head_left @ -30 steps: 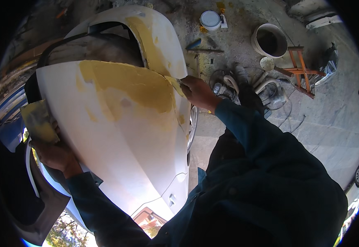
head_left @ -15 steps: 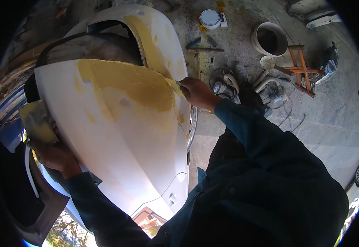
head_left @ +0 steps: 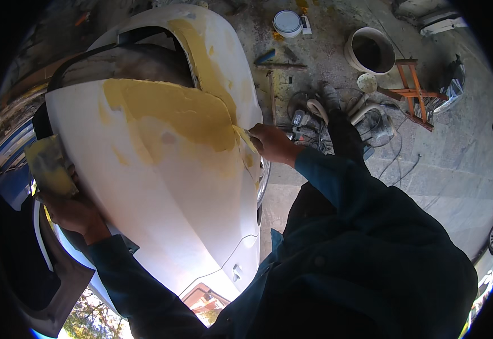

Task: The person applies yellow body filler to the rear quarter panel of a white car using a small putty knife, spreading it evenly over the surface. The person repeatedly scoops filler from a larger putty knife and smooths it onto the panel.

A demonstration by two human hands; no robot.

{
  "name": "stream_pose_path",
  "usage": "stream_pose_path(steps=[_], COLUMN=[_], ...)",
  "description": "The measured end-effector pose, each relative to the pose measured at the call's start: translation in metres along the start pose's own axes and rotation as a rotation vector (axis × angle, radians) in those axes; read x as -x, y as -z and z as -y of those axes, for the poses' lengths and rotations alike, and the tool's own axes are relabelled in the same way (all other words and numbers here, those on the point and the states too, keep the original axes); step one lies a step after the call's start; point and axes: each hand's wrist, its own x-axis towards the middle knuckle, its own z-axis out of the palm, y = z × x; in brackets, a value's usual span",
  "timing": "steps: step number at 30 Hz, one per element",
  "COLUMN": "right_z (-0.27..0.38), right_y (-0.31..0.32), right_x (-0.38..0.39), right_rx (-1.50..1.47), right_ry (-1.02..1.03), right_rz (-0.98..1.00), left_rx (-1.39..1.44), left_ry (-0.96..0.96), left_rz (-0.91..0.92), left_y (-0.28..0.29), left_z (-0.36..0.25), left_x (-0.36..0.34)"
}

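Yellow body filler (head_left: 173,116) covers a broad patch on the white car body panel (head_left: 145,198), with a further streak running along the far part. My right hand (head_left: 276,145) is closed on a putty spreader (head_left: 245,137), its blade against the panel's right edge beside the filler. Over the left side of the car, my left hand (head_left: 74,214) grips a flat mixing board (head_left: 50,166) smeared with yellow and grey. Part of that hand's grip is hidden behind the board.
On the floor to the right are a lidded white tub (head_left: 288,24), a large bucket (head_left: 370,52), an orange wooden stand (head_left: 418,93), and a power tool (head_left: 300,118) among hoses and cables. A dark open car part (head_left: 60,299) stands at lower left.
My right hand has moved a little down and toward me along the panel edge with the spreader. My left hand and the board stay in nearly the same place.
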Motion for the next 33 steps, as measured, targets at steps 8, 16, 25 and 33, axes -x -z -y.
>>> stream_pose_path(steps=[8,16,25,33], right_z=[-0.013,-0.008,0.036,0.071], right_y=[-0.021,-0.008,-0.014,0.005], right_x=[0.023,0.031,-0.027,-0.035], right_rx=[-0.018,-0.156,-0.273,-0.309], right_ry=[0.004,-0.152,-0.179,-0.156], right_rz=[0.054,-0.115,-0.394,-0.362], left_rx=[-0.044,-0.324,-0.479,-0.537], left_ry=[-0.026,-0.206,-0.236,-0.328], left_rz=[-0.066,-0.019,-0.024,0.023], left_y=[-0.006,0.019,0.006,0.031], left_z=[0.000,0.016,0.008,0.020], left_x=[-0.001,-0.011,-0.004,-0.018])
